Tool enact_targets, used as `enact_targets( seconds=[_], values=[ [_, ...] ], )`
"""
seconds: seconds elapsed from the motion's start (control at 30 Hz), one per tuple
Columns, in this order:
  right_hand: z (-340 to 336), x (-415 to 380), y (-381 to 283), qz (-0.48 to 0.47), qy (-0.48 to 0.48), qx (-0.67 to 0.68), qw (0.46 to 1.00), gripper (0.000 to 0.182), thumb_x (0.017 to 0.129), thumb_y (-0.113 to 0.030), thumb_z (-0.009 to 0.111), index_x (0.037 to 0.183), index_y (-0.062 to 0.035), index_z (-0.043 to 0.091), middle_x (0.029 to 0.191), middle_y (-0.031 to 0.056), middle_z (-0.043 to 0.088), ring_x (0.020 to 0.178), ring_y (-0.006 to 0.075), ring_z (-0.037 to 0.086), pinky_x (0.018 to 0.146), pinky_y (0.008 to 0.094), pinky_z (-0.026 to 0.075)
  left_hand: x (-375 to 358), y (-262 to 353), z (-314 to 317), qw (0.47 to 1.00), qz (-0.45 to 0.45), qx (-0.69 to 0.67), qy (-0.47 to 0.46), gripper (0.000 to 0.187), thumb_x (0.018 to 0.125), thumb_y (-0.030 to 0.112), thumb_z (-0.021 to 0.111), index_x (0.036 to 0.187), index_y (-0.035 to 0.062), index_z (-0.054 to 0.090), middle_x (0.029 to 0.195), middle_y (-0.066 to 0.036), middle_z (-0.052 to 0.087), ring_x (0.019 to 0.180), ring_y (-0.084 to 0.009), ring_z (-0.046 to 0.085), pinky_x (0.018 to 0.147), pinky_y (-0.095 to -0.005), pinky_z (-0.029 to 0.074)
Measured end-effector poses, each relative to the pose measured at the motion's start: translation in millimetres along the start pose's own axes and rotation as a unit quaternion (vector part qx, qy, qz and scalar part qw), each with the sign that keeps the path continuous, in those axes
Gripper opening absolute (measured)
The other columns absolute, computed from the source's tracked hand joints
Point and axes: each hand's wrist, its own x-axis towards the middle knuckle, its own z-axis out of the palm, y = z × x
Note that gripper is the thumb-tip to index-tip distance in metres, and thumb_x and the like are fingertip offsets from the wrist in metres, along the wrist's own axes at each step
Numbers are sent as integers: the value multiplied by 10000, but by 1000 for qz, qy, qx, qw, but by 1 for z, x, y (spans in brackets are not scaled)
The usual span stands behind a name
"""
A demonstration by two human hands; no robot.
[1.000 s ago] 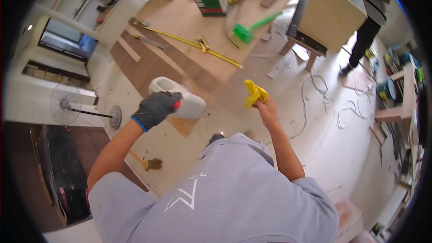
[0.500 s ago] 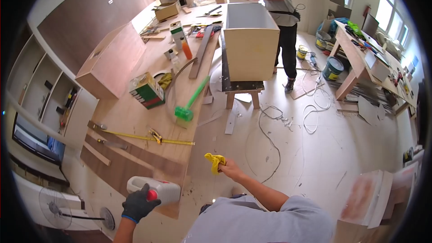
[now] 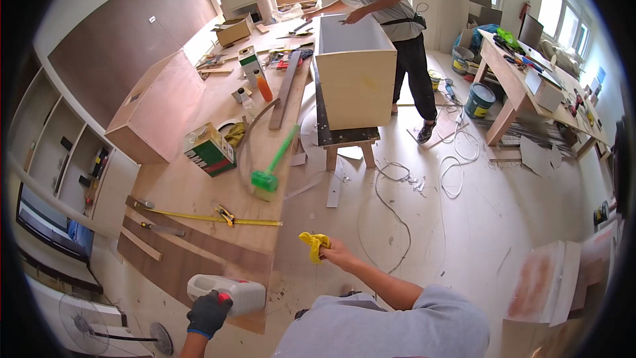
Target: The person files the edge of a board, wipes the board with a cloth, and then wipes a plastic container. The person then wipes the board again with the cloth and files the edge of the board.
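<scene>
My left hand (image 3: 208,315), in a dark glove with a blue cuff, is closed around the red cap (image 3: 224,297) of a white plastic jug (image 3: 246,295). The jug lies on its side or leans over at the near end of the wooden worktable (image 3: 218,192). Bunched in my bare right hand (image 3: 338,254) is a yellow cloth (image 3: 313,245), held out over the floor to the right of the table. Near the jug, a yellow tape measure (image 3: 228,220) stretches across the brown strips, with a knife-like tool (image 3: 162,229) beside it.
A green mallet (image 3: 265,180), a green-and-white can (image 3: 209,150) and an orange bottle (image 3: 263,86) stand farther up the table. A wooden box (image 3: 354,86) rests on a bench, with a co-worker (image 3: 381,6) behind it. Cables (image 3: 394,215) trail over the floor; a fan (image 3: 83,323) stands lower left.
The co-worker has leaned over the box, one arm stretched toward the far end of the table. My view has shifted slightly; my hands keep hold of the cap and the cloth.
</scene>
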Motion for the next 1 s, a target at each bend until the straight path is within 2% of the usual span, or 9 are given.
enact_targets(
  seconds=[0.07,0.2,0.27,0.37,0.57,0.67,0.8,0.93,1.0],
  values=[
    [2,-4,-4,-2,-4,4,1000,196,1034,-114,566,1197,-33,639,1033,47,679,923,151,671,851,322,570,-2,-4,0,998,42,-40,7,516,851,475,687,1157,61,660,905,-223,727,880,-427,708,800,-521,555],
    [1,1,0,8,-6,32,999,207,1034,-129,570,1208,-38,635,1031,46,680,930,153,674,859,330,574,-9,-4,-11,993,99,51,35,542,891,492,651,1138,10,649,918,-239,725,896,-423,708,825,-524,546],
    [-3,3,2,14,-7,9,1000,215,1034,-135,571,1216,-38,634,1031,46,680,934,155,678,865,335,578,-10,16,-35,998,50,49,6,481,904,463,633,1102,25,649,912,-232,725,883,-424,706,816,-526,547],
    [-6,5,-2,7,5,26,1000,190,1011,-116,562,1164,-36,641,993,35,672,905,141,663,798,321,568,3,6,-5,1000,2,29,1,474,894,455,645,1100,28,648,904,-226,724,859,-425,706,804,-529,549],
    [-27,21,-10,-13,15,32,999,194,1014,-123,581,1175,-35,642,997,39,680,897,141,669,802,318,572,-2,17,-23,998,37,26,-36,521,866,505,644,1048,19,691,917,-237,725,897,-421,706,822,-539,547],
    [-37,27,-19,-15,25,58,998,194,1013,-123,588,1173,-32,648,1002,40,684,903,144,676,804,312,573,-2,26,-26,995,-68,73,23,529,844,506,656,1062,26,696,900,-237,725,890,-423,705,817,-534,550],
    [-53,28,-25,-14,32,28,999,220,1038,-159,585,1213,-40,645,1039,45,696,944,158,696,858,334,584,12,5,-4,998,-3,34,-44,574,831,535,669,1158,64,673,961,-229,732,883,-429,703,809,-541,550],
    [-63,28,-19,-7,72,60,996,191,1021,-140,588,1164,-33,656,1014,43,692,911,152,689,824,323,582,0,21,-6,997,49,53,21,429,831,484,675,1081,138,717,925,-212,740,892,-392,714,808,-525,556],
    [-66,28,-18,-2,82,68,994,191,1016,-130,589,1166,-30,652,1029,44,689,920,153,688,829,325,584,5,27,-25,996,-8,64,-55,467,820,516,683,1078,128,720,961,-205,741,912,-392,714,827,-521,555]
  ],
)
